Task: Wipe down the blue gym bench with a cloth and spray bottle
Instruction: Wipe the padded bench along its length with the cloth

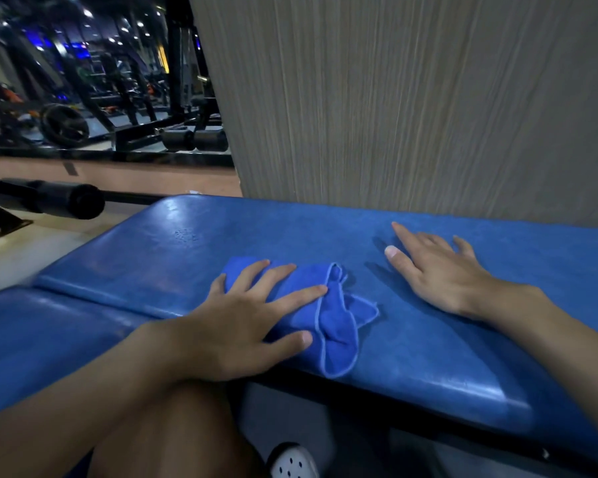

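Observation:
The blue gym bench (159, 257) stretches across the view, its padded top shiny, with a seam at the left. A crumpled blue cloth (339, 322) lies near the bench's front edge, one corner hanging over. My left hand (252, 319) presses flat on the cloth's left part with fingers spread. My right hand (439, 270) rests flat on the bare bench top to the right of the cloth, fingers apart, holding nothing. No spray bottle is in view.
A grey wood-grain wall (411, 98) stands right behind the bench. Black padded rollers (59, 198) and weight machines (83, 108) fill the left background. My knee (173, 436) and a white shoe (290, 460) are below the bench's front edge.

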Motion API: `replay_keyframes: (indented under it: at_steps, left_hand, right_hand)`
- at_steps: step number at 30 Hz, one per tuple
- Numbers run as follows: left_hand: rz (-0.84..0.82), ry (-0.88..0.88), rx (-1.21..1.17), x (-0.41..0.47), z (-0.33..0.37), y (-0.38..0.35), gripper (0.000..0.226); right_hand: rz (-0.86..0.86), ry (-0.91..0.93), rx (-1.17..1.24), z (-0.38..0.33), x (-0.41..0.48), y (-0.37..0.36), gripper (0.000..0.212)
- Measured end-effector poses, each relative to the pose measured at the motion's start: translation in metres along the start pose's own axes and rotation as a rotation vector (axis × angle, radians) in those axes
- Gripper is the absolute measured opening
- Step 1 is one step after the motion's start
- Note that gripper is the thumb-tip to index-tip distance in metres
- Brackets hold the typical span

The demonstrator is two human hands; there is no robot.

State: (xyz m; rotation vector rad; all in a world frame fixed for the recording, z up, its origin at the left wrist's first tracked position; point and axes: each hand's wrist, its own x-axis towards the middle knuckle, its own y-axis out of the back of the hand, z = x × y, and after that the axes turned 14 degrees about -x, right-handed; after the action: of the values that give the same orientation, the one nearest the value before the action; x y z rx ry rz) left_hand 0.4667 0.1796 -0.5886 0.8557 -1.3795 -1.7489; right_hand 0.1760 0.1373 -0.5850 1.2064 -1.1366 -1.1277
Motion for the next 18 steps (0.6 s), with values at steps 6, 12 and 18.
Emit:
replay_keyframes:
  at_steps: [6, 12, 18]
  left_hand:
    - [0.005, 0.017, 0.007, 0.011, -0.002, -0.002, 0.07]
    - [-0.001, 0.051, -0.029, 0.086, -0.025, 0.006, 0.063]
    - [0.038, 0.069, -0.077, 0.189, -0.051, 0.017, 0.053]
  right_hand:
    - [-0.009, 0.041, 0.015, -0.015, 0.01, -0.006, 0.069]
    - [-0.039, 0.054, -0.065, -0.016, 0.016, -0.016, 0.08]
    - [-0.062, 0.057, -0.083, -0.017, 0.014, -0.015, 0.081]
